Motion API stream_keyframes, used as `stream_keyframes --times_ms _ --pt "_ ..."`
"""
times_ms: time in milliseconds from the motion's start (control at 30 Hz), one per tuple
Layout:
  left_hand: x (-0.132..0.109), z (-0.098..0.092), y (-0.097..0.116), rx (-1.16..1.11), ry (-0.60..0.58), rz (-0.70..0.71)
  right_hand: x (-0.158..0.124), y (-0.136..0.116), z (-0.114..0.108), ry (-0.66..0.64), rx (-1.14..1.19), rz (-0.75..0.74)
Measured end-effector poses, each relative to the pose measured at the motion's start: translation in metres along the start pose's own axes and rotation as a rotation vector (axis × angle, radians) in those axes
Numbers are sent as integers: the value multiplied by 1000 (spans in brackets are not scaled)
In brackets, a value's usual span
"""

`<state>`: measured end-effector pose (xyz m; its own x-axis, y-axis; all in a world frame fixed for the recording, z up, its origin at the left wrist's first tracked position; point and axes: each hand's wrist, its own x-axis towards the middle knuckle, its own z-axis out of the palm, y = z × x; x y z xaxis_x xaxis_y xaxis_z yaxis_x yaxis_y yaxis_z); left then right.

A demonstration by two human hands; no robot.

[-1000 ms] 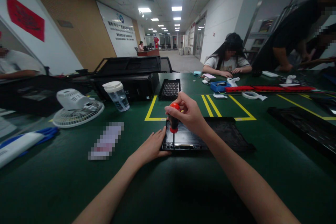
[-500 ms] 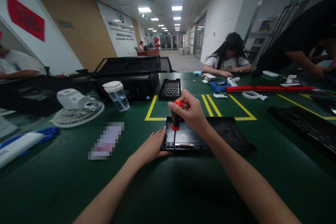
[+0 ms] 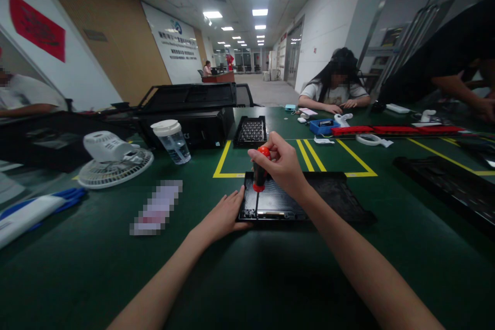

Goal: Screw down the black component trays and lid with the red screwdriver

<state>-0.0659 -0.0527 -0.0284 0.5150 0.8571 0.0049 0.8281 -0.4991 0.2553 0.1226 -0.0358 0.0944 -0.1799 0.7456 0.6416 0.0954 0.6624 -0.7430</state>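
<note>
My right hand (image 3: 284, 165) is closed around a red-and-black screwdriver (image 3: 260, 179), held upright with its tip down on the near left part of a flat black panel (image 3: 332, 198) lying on the green table. My left hand (image 3: 224, 215) rests flat against the panel's left edge, fingers stretched out, steadying it. The screwdriver's shaft meets the panel close to my left fingertips.
A small white fan (image 3: 112, 160) and a lidded clear cup (image 3: 172, 140) stand at the left. A black tray of small parts (image 3: 251, 131) sits behind the panel, beside a large black case (image 3: 189, 108). Other people work at the far and right sides. Another black panel (image 3: 448, 185) lies at right.
My right hand and the screwdriver have shifted slightly right and the handle has tilted a little. The person at the far right has moved further out of view.
</note>
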Motion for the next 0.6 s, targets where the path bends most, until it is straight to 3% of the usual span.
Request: stream_keyframes --times_ms 300,600 --pt "0 0 0 4 18 6 1 -4 0 -101 163 109" --pt "0 0 1 2 16 3 1 -5 6 -286 708 242"
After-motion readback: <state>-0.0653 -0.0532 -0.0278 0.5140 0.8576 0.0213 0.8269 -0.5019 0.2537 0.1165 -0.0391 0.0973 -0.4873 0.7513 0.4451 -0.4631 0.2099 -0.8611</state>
